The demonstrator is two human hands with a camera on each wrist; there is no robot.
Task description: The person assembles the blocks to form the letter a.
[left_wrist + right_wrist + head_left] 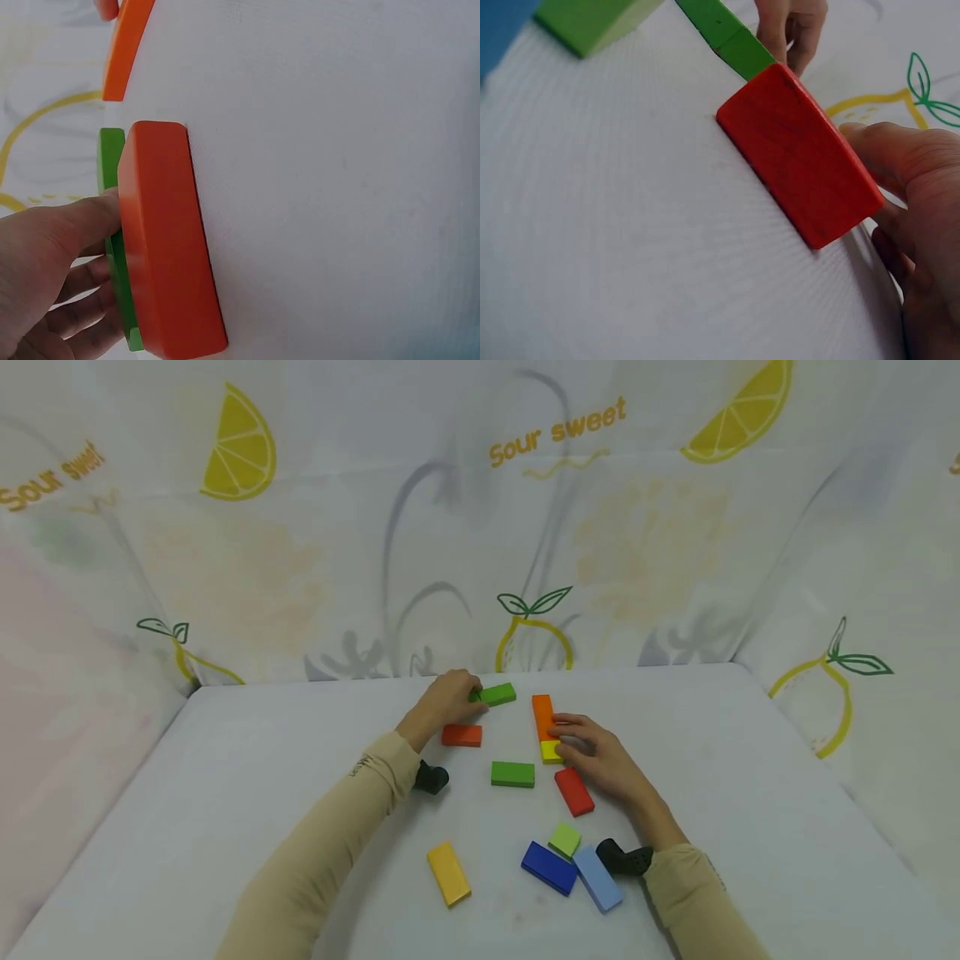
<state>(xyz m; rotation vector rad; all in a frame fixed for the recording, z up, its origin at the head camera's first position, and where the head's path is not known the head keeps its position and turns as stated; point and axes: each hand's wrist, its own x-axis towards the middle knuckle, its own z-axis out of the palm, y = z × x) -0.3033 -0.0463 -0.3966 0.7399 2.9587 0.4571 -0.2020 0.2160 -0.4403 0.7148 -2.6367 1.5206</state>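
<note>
In the head view, my left hand (448,695) pinches a green block (498,694) near the table's back edge. The left wrist view shows the thumb against that green block (111,161), partly hidden behind an orange-red block (169,240). My right hand (600,758) rests loosely spread beside an upright-pointing orange block (543,714) and a small yellow block (551,752) at its near end. Its fingertips reach their right side; whether they touch is hard to tell. A red block (799,157) hides part of the right fingers in the right wrist view.
Below the hands lie a green block (513,774), a yellow-orange block (449,874), a dark blue block (549,867), a light blue block (597,878) and a small light green block (565,840). Lemon-printed cloth (360,568) stands behind the white table (247,760).
</note>
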